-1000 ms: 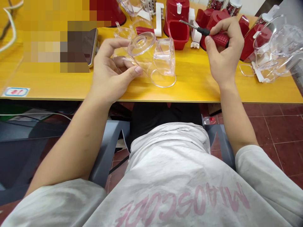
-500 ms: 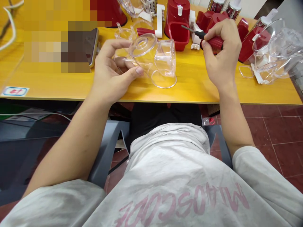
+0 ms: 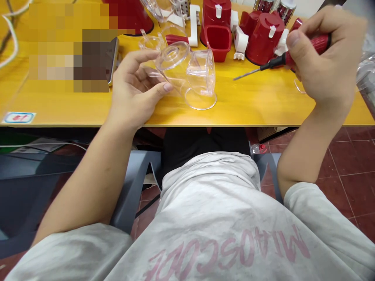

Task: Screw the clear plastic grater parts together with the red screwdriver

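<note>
My left hand (image 3: 137, 88) is wrapped round one end of a clear plastic housing (image 3: 175, 68), which lies tilted on its side over the yellow table. Its round openings face up and to the right; the fingers behind it show through the plastic. Raised at the right, my right hand (image 3: 331, 58) grips the red handle of a screwdriver (image 3: 272, 62). The screwdriver's thin metal shaft points left and down, its tip apart from the housing.
Red plastic bodies (image 3: 265, 39) with white clips stand along the back, beside a red tray (image 3: 218, 43) and a white crank with a red handle (image 3: 177, 39). A phone (image 3: 114, 60) is at the left. More clear parts (image 3: 366, 70) sit at the far right, partly behind my hand.
My right hand has moved right and toward me with the screwdriver, whose tip now sits lower. The left hand and the clear housing have barely shifted.
</note>
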